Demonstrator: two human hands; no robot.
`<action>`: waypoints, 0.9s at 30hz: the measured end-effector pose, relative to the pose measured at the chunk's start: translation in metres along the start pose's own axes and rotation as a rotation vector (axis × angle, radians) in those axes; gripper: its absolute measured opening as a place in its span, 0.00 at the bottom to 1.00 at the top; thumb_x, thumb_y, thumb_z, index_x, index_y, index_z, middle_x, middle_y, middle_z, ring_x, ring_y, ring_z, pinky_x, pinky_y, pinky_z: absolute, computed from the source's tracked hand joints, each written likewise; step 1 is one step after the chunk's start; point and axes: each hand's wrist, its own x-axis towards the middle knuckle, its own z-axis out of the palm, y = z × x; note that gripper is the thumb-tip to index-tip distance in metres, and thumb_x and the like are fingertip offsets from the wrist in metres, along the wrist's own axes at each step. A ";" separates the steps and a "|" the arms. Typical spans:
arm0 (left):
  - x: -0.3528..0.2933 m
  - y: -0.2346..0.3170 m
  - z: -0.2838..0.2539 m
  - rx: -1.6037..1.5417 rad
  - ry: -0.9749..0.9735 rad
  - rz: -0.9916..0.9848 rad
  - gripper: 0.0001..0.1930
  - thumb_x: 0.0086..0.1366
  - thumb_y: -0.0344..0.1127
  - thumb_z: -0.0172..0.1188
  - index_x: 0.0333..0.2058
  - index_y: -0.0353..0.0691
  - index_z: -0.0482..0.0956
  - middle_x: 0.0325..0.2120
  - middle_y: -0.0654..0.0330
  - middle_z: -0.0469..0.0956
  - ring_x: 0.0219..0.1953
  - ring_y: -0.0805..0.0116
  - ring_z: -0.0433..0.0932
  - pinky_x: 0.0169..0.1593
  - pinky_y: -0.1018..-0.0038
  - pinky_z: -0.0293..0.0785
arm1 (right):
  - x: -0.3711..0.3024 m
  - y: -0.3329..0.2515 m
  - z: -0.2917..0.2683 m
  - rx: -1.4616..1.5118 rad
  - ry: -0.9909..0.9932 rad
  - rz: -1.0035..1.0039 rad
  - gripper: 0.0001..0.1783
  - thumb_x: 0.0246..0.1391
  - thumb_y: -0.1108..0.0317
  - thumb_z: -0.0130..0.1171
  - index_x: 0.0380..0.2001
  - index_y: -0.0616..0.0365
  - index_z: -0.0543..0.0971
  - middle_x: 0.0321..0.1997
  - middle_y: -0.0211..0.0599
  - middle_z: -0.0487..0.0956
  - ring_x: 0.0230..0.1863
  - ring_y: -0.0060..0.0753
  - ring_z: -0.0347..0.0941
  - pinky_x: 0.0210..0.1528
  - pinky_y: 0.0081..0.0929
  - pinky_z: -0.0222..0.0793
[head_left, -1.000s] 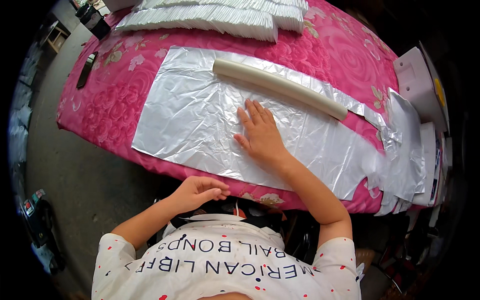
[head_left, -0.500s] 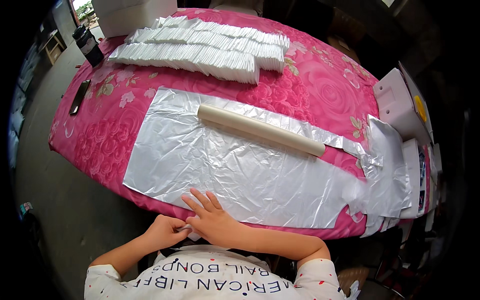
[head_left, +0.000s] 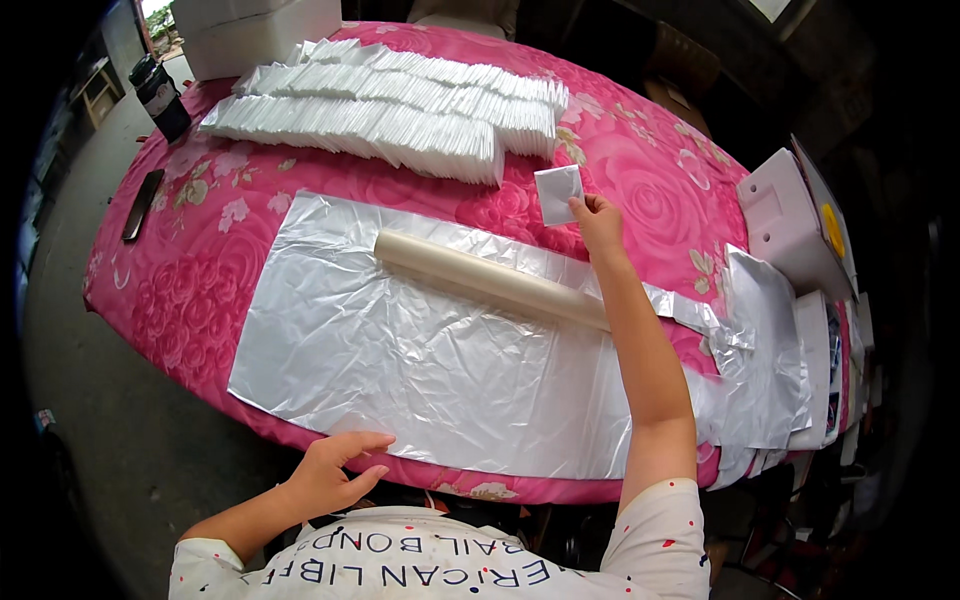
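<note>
Head view: our right hand [head_left: 600, 222], nearer the upper-left white stacks [head_left: 360, 125], is pinching a folded packet [head_left: 555, 195]; our left hand [head_left: 332, 474] is hanging spread.

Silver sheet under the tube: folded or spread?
Spread. The sheet lies broad and flat, creased, over the pink cloth, with the tube on it. Cannot tell if it's one layer.
</note>
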 end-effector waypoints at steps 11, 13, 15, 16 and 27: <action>0.005 -0.004 -0.001 0.085 -0.023 0.049 0.18 0.54 0.28 0.61 0.46 0.36 0.75 0.41 0.51 0.77 0.42 0.59 0.77 0.46 0.71 0.72 | -0.057 -0.032 -0.041 -0.595 -0.355 -0.244 0.29 0.46 0.56 0.63 0.49 0.62 0.73 0.46 0.47 0.76 0.47 0.45 0.72 0.47 0.35 0.67; 0.014 0.001 0.002 0.147 -0.057 0.133 0.18 0.54 0.29 0.61 0.46 0.37 0.75 0.41 0.51 0.77 0.43 0.56 0.77 0.46 0.70 0.72 | -0.092 -0.027 -0.060 -0.471 -0.492 -0.198 0.29 0.46 0.58 0.63 0.51 0.60 0.72 0.45 0.46 0.75 0.44 0.45 0.72 0.46 0.36 0.67; 0.024 0.006 0.006 0.226 -0.067 0.254 0.19 0.54 0.29 0.61 0.46 0.37 0.74 0.42 0.51 0.77 0.43 0.55 0.76 0.46 0.69 0.72 | -0.127 -0.035 -0.076 -0.497 -0.512 -0.212 0.28 0.47 0.60 0.63 0.52 0.58 0.72 0.43 0.45 0.75 0.42 0.45 0.72 0.45 0.36 0.67; 0.032 0.009 0.010 0.260 -0.088 0.326 0.19 0.54 0.29 0.61 0.46 0.38 0.74 0.42 0.50 0.77 0.43 0.54 0.76 0.46 0.68 0.73 | -0.145 -0.035 -0.087 -0.572 -0.469 -0.287 0.28 0.47 0.61 0.62 0.52 0.57 0.71 0.42 0.45 0.75 0.41 0.45 0.71 0.45 0.35 0.67; 0.119 0.009 0.103 0.601 -0.050 0.532 0.41 0.54 0.51 0.60 0.62 0.43 0.54 0.64 0.38 0.32 0.65 0.32 0.34 0.63 0.50 0.45 | -0.299 -0.022 -0.081 -0.507 -0.456 -0.348 0.26 0.56 0.58 0.51 0.54 0.64 0.69 0.58 0.50 0.66 0.59 0.50 0.59 0.61 0.39 0.54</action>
